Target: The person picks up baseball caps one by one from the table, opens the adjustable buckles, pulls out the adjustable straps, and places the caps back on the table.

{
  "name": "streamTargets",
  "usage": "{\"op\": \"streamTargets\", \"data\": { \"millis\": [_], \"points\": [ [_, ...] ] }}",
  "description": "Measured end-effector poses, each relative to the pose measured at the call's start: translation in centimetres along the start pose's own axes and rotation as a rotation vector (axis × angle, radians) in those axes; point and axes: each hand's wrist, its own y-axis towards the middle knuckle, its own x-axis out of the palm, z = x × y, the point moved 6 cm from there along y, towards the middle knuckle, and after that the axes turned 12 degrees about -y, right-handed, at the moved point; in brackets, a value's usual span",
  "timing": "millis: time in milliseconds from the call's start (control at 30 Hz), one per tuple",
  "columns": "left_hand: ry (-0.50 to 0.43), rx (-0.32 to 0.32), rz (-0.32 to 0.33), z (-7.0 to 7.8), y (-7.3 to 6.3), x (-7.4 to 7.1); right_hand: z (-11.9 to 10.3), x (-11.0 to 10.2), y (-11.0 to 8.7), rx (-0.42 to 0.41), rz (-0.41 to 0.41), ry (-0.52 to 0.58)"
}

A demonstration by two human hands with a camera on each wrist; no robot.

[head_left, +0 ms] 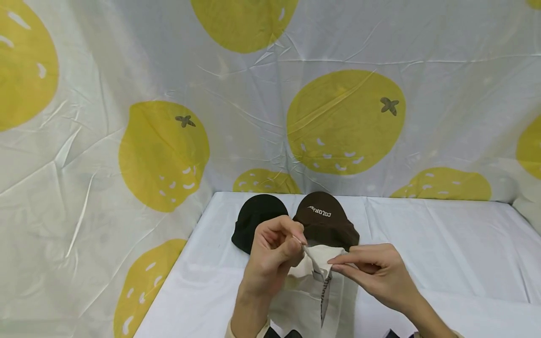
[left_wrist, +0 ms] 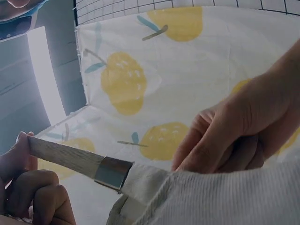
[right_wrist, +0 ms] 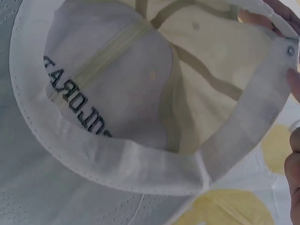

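Observation:
A cream baseball cap (head_left: 304,300) is held up between the two hands. My left hand (head_left: 274,253) pinches the end of its strap (left_wrist: 65,153) between thumb and fingertips, drawing it out straight. A metal buckle (left_wrist: 113,172) sits on the strap close to the cap's edge. With thumb and forefinger, my right hand (head_left: 376,272) pinches the cap's edge on the other side of the buckle. The right wrist view looks into the cap, where its inner sweatband (right_wrist: 122,164), seams and reversed dark lettering (right_wrist: 77,103) show.
Behind the hands, a black cap (head_left: 258,211) and a dark brown cap (head_left: 321,211) with pale lettering stand side by side on the white-covered table (head_left: 422,230). A lemon-print cloth (head_left: 245,112) hangs along the back and left.

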Motion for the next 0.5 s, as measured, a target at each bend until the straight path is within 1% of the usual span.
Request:
{"op": "streamTargets", "data": {
  "millis": [167, 300, 400, 500],
  "points": [
    [0.155, 0.034, 0.109, 0.9, 0.2, -0.3, -0.5, -1.1, 0.4, 0.022, 0.088, -0.058],
    [0.219, 0.062, 0.165, 1.3, 0.3, -0.5, -0.7, -1.8, 0.6, 0.044, 0.126, -0.118],
    [0.262, 0.061, 0.218, 1.3, 0.2, -0.7, -0.8, -2.2, 0.6, 0.072, 0.146, -0.165],
    [0.323, 0.043, 0.301, 1.1, 0.1, -1.1, -0.8, -2.6, 0.6, 0.102, 0.170, -0.234]
  ]
}}
